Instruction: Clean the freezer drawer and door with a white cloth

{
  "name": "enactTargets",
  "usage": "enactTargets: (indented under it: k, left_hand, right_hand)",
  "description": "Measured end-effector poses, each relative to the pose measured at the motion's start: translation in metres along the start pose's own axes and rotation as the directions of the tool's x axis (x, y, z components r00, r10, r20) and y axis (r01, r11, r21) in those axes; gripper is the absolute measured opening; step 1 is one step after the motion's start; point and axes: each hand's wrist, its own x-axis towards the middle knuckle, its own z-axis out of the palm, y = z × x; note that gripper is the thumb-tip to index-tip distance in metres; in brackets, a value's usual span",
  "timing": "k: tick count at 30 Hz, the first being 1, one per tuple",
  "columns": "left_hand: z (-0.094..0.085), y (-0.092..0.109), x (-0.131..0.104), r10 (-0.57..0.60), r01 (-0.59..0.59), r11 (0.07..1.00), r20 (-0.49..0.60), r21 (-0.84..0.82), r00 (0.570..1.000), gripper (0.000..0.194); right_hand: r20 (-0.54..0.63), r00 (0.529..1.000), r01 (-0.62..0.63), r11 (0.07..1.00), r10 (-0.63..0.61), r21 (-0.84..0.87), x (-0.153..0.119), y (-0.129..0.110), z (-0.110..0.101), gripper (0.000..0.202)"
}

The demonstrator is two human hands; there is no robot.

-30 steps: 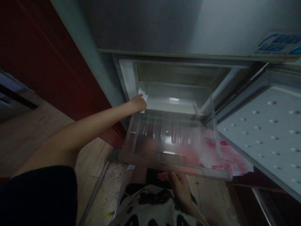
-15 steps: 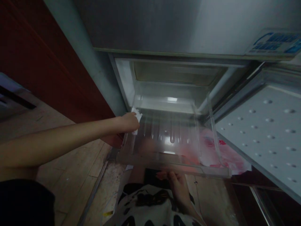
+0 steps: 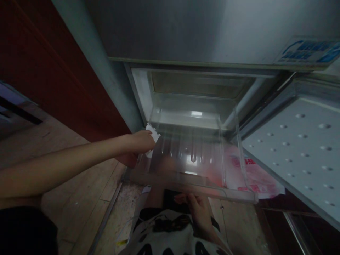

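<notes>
Left [image 3: 142,141], cloth [image 3: 152,134] against drawer [image 3: 191,159] wall

- Drawer [image 3: 191,156]: clear glossy plastic, ribbed, showing glare.
- Wipe [image 3: 152,132]: white, looking like crumpled paper, possibly cloth.
- Floor [image 3: 87,184]: matt wood planks.

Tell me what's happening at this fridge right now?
A person's left hand presses a white cloth against the left wall of a clear drawer pulled out of the open fridge. The right hand grips the drawer's front edge from below. A pink-printed bag lies beside the drawer, under the open door.
</notes>
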Motion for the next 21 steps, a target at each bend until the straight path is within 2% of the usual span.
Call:
enactTargets:
  k: [4, 7, 11, 14, 16, 21]
  left_hand:
    - [-0.017, -0.028, 0.042, -0.119, 0.118, 0.992, 0.023, 0.054, 0.993, 0.015]
    - [-0.027, -0.050, 0.072, -0.212, 0.210, 0.973, 0.010, 0.093, 0.977, 0.011]
    - [-0.043, -0.077, 0.097, -0.319, 0.321, 0.938, -0.037, 0.132, 0.947, 0.016]
    - [-0.050, -0.086, 0.102, -0.355, 0.359, 0.919, -0.054, 0.161, 0.933, 0.019]
    - [-0.051, -0.084, 0.097, -0.351, 0.356, 0.916, -0.061, 0.183, 0.934, 0.020]
    - [-0.041, -0.058, 0.066, -0.292, 0.302, 0.928, -0.079, 0.217, 0.953, 0.022]
  right_hand:
    - [-0.020, 1.000, -0.017, 1.000, 0.018, 0.023, 0.001, 0.001, 0.001, 0.055]
    - [0.014, 0.999, -0.045, 0.997, 0.045, 0.054, 0.001, -0.001, 0.002, 0.056]
    - [0.029, 0.998, -0.057, 0.996, 0.055, 0.073, 0.001, -0.003, 0.002, 0.057]
    - [0.048, 0.996, -0.075, 0.995, 0.072, 0.062, 0.000, -0.004, 0.001, 0.057]
    - [0.052, 0.996, -0.081, 0.995, 0.078, 0.058, 0.000, -0.005, 0.001, 0.057]
    - [0.012, 0.999, -0.037, 0.996, 0.036, 0.076, 0.001, -0.002, -0.001, 0.054]
